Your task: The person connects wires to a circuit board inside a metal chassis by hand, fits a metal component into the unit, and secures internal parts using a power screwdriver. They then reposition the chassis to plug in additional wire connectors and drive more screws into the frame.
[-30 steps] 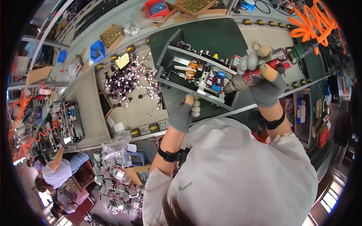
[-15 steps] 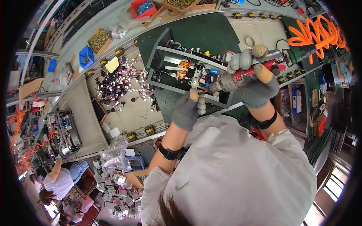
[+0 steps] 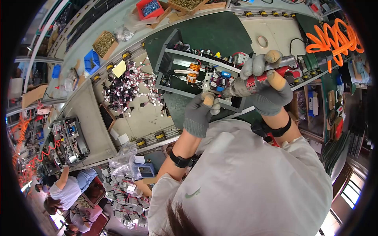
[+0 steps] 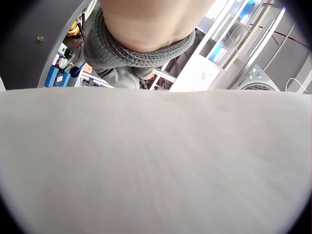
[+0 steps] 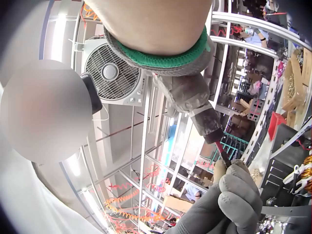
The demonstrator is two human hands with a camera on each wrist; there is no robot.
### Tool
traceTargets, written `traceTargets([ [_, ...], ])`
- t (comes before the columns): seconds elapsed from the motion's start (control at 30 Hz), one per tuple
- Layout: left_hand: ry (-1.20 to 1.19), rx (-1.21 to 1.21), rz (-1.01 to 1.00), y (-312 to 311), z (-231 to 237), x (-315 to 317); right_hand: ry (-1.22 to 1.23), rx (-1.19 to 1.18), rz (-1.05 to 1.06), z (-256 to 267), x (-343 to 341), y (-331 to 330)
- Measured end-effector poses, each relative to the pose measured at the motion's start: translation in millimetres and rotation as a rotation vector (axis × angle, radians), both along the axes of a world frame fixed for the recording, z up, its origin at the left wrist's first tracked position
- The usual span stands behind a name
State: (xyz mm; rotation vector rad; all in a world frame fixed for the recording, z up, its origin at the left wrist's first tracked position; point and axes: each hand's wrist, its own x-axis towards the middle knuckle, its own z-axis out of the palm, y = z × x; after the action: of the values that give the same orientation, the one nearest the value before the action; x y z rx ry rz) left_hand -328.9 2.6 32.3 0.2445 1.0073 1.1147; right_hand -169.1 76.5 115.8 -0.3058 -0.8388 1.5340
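In the head view a grey metal case (image 3: 167, 63) lies open, with circuit boards and an orange-wound coil (image 3: 193, 73) inside. My right hand (image 3: 269, 84), gloved, grips a red and grey power driver (image 3: 244, 86) over the case's near right end. My left hand (image 3: 200, 112), also gloved, is at the near edge with thumb and fingertips together around the driver's tip. The right wrist view shows the left glove (image 5: 234, 200) pinching the thin driver bit (image 5: 223, 153). Anything smaller between those fingertips is hidden. Cloth fills most of the left wrist view.
A pile of small wired connectors (image 3: 132, 86) lies left of the case. Screw boxes (image 3: 104, 45) and a red bin (image 3: 149, 8) line the far side. An orange coiled hose (image 3: 334, 41) hangs at right. Another person (image 3: 67, 192) is at lower left.
The driver has come down and left to the left hand's fingertips. The left hand has moved right along the case's near edge, and its fingertips now meet the bit.
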Motion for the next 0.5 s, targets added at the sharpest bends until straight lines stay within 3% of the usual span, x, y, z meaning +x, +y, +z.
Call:
traceTargets([
  [0.03,0.000,-0.001,-0.001,-0.1,-2.4,-1.5,0.000,-0.001,-0.001,-0.5,0.2,0.0],
  [0.1,-0.290,0.071,-0.021,-1.3,-11.9,-5.0,0.014,-0.011,-0.006,-1.8,0.9,0.1],
  [0.13,-0.291,0.070,-0.022,-2.4,-17.2,-5.0,0.013,-0.013,-0.007,-2.0,1.1,0.3],
  [0.2,-0.845,0.134,-0.071,-4.3,-25.9,-5.1,0.079,-0.023,0.019,-1.8,0.9,0.8],
  [0.33,-0.588,0.277,-0.056,-4.4,-25.1,-8.3,0.141,-0.073,-0.028,-1.5,-1.7,0.5],
  [0.4,-0.152,0.232,-0.076,-3.0,-15.9,-11.6,0.116,-0.052,-0.036,-4.0,0.2,2.6],
  [0.5,-0.305,0.213,-0.107,1.5,-13.5,-17.0,0.055,-0.028,-0.056,-8.0,1.8,3.1],
])
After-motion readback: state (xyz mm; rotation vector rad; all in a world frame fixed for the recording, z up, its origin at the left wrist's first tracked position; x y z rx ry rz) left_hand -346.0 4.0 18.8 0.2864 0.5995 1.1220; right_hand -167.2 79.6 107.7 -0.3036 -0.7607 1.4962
